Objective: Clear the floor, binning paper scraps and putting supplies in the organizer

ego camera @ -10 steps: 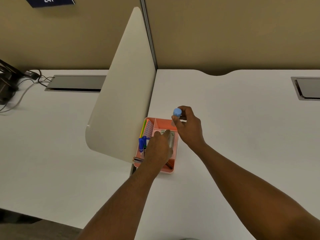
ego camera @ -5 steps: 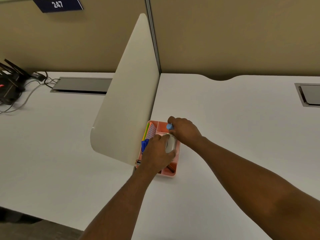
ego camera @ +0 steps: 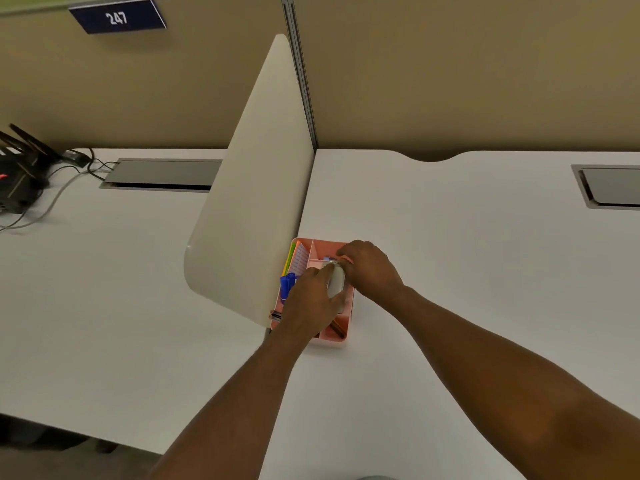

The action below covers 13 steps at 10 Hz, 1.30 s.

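Observation:
A pink organizer (ego camera: 331,341) sits on the white desk (ego camera: 450,271) against a cream divider panel. My left hand (ego camera: 308,306) is closed on a white stapler-like object (ego camera: 336,282), held over the organizer's middle. My right hand (ego camera: 370,268) reaches into the back right compartment, fingers curled down onto a small blue-capped item (ego camera: 327,259) that is mostly hidden. Blue markers (ego camera: 285,285) and coloured note pads (ego camera: 298,259) stand in the left compartments. A dark pen lies in the front compartment (ego camera: 334,329).
The cream divider panel (ego camera: 256,202) rises just left of the organizer. Grey cable hatches (ego camera: 162,173) (ego camera: 609,185) are set into the desk at the back. A black device with cables (ego camera: 17,178) sits at the far left.
My right hand has come down from above the organizer, carrying the blue-capped item into the back right compartment. My left hand has stayed over the organizer with the white object.

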Each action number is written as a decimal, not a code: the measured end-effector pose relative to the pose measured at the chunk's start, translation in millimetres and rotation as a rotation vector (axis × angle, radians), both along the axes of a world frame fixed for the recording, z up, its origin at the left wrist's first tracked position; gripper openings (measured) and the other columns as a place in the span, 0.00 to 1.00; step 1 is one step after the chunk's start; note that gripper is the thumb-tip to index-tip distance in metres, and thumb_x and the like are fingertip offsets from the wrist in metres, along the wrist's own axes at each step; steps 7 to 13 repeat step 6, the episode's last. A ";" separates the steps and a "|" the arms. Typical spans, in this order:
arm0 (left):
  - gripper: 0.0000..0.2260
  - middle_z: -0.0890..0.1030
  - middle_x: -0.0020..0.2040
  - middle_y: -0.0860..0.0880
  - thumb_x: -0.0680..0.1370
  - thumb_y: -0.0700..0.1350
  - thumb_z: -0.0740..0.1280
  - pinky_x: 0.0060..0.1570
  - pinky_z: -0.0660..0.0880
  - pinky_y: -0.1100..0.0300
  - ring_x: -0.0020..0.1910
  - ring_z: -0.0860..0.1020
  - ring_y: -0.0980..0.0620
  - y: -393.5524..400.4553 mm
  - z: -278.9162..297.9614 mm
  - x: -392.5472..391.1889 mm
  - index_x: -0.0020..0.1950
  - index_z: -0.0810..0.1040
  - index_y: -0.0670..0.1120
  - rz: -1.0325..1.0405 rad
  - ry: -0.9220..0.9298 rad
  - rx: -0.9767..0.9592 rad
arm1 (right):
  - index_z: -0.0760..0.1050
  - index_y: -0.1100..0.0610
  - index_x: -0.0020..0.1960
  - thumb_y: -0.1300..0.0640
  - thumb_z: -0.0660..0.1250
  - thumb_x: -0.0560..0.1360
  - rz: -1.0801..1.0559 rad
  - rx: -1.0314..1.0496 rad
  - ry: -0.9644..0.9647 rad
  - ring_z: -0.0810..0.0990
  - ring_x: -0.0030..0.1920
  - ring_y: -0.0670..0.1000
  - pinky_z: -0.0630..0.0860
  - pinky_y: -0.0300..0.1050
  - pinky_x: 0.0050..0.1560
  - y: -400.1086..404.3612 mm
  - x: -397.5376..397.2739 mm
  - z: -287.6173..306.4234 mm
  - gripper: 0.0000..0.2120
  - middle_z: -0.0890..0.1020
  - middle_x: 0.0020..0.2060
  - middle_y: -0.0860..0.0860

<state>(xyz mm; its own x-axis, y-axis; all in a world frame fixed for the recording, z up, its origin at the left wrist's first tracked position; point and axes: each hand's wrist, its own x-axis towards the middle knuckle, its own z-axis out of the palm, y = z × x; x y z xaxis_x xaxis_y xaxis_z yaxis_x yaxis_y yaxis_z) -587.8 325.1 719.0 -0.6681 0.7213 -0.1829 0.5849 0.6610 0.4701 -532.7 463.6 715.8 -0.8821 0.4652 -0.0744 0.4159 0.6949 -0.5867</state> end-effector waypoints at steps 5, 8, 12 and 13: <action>0.21 0.78 0.65 0.48 0.79 0.51 0.65 0.62 0.72 0.58 0.63 0.76 0.49 -35.9 52.0 48.6 0.70 0.71 0.46 0.002 0.033 0.159 | 0.79 0.51 0.56 0.46 0.60 0.79 -0.114 0.150 0.071 0.75 0.58 0.50 0.74 0.47 0.56 -52.2 94.8 35.6 0.14 0.81 0.57 0.47; 0.21 0.78 0.65 0.49 0.79 0.52 0.64 0.61 0.72 0.58 0.63 0.75 0.50 -42.6 67.2 53.7 0.70 0.72 0.46 -0.036 0.042 0.152 | 0.78 0.50 0.57 0.43 0.59 0.79 -0.148 0.165 0.075 0.75 0.59 0.49 0.73 0.47 0.58 -59.6 104.8 48.5 0.15 0.81 0.57 0.46; 0.21 0.78 0.65 0.49 0.79 0.52 0.64 0.61 0.72 0.58 0.63 0.75 0.50 -42.6 67.2 53.7 0.70 0.72 0.46 -0.036 0.042 0.152 | 0.78 0.50 0.57 0.43 0.59 0.79 -0.148 0.165 0.075 0.75 0.59 0.49 0.73 0.47 0.58 -59.6 104.8 48.5 0.15 0.81 0.57 0.46; 0.21 0.78 0.65 0.49 0.79 0.52 0.64 0.61 0.72 0.58 0.63 0.75 0.50 -42.6 67.2 53.7 0.70 0.72 0.46 -0.036 0.042 0.152 | 0.78 0.50 0.57 0.43 0.59 0.79 -0.148 0.165 0.075 0.75 0.59 0.49 0.73 0.47 0.58 -59.6 104.8 48.5 0.15 0.81 0.57 0.46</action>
